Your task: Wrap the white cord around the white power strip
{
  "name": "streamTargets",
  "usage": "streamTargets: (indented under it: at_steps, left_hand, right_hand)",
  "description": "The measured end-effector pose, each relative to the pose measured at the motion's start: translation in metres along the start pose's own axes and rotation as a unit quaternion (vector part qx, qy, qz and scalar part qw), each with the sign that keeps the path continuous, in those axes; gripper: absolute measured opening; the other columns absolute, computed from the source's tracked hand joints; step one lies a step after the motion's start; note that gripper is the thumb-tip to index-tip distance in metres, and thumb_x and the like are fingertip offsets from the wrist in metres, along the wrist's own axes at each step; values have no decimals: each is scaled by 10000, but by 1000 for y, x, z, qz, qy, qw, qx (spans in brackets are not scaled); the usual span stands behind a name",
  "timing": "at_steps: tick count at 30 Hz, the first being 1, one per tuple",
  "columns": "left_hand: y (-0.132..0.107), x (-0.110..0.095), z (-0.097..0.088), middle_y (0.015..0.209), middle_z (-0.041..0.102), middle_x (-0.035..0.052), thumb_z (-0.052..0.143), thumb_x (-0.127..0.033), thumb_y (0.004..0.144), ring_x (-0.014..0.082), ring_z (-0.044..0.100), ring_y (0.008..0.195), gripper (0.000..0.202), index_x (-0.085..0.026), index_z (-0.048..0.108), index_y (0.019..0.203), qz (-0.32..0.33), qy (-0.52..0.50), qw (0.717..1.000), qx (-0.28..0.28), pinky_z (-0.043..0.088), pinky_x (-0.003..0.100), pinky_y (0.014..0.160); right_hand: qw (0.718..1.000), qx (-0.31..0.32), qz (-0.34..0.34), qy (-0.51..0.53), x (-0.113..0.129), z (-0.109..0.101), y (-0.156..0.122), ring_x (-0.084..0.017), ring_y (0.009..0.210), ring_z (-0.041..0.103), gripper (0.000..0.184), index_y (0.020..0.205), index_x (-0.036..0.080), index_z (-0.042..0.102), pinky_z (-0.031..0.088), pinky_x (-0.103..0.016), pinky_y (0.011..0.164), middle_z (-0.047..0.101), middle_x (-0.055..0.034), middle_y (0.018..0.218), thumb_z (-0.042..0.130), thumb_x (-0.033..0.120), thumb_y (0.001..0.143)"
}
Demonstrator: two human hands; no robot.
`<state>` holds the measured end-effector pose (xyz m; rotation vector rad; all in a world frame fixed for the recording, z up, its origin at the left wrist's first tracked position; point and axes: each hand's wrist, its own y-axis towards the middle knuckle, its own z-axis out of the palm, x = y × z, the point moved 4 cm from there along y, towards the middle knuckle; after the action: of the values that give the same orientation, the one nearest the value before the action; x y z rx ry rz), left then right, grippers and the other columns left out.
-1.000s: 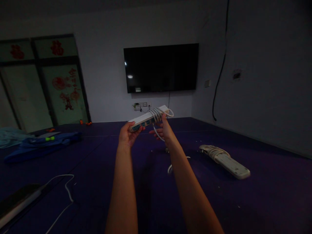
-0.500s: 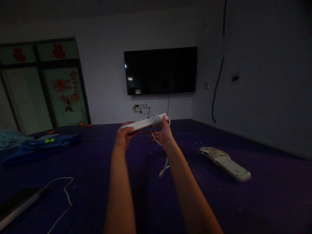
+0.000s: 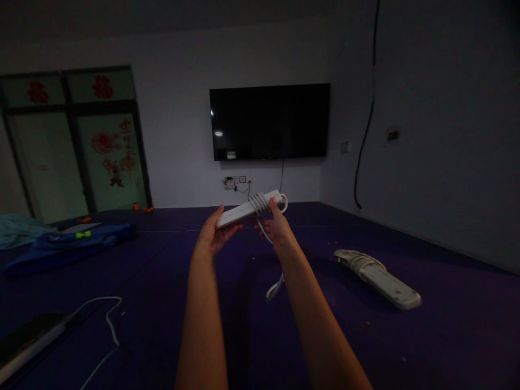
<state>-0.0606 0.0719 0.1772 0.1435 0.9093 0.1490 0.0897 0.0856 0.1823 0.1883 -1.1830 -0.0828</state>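
Observation:
A white power strip [image 3: 236, 215] is held up in front of me, tilted with its right end higher. Its grey-white cord [image 3: 259, 203] is wound several times round the right part, and a loose length hangs below, ending in a loop near the purple surface. My left hand [image 3: 214, 232] supports the strip's left end, thumb raised at its edge and fingers underneath. At the wound cord, my right hand [image 3: 278, 223] grips with the thumb pressed on top; its other fingers are partly behind the hanging cord.
To the right lies a second power strip [image 3: 385, 281] with its cord wrapped round it. A phone-like dark device [image 3: 30, 336] with a white cable [image 3: 111, 325] is at lower left. Blue clothing [image 3: 77, 244] lies farther left. A television [image 3: 270, 122] hangs on the far wall.
The power strip's left end has shifted slightly right and down in view. My left thumb has lifted from its top face to the end, while my right hand keeps its hold at the coils.

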Motion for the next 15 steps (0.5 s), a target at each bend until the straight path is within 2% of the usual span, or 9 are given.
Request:
streamTargets:
  at_steps: [4,7,11,15]
  left_hand:
    - [1,-2,2,708,633,110,581,-197,759,164,630,588,94,-103,572,759,26,-22,999,-30,519,201,473]
    - [2,-5,3,707,623,85,614,-153,698,165,621,611,69,-111,577,740,66,-22,997,-36,535,235,508]
    - [2,-11,1,754,614,31,720,-144,543,150,602,655,296,-139,591,810,164,5,985,-48,528,253,556]
    - [2,-15,-3,767,600,-8,781,-175,452,105,570,662,461,-164,599,876,251,66,966,-11,476,194,582]
  right_hand:
    - [1000,7,-21,9,0,3,1,-108,400,531,537,1122,129,532,354,-179,364,659,-64,602,312,555,880]
    - [1000,-3,-23,3,-1,4,2,-126,425,563,563,1169,122,505,385,-188,374,651,-64,586,272,553,892]
    - [999,-5,26,-19,-4,2,1,-132,408,556,606,1222,127,470,397,-201,364,647,-63,580,210,568,898]
    - [999,11,52,2,0,3,-6,-110,403,532,543,1190,126,487,382,-185,364,655,-58,600,206,507,924]
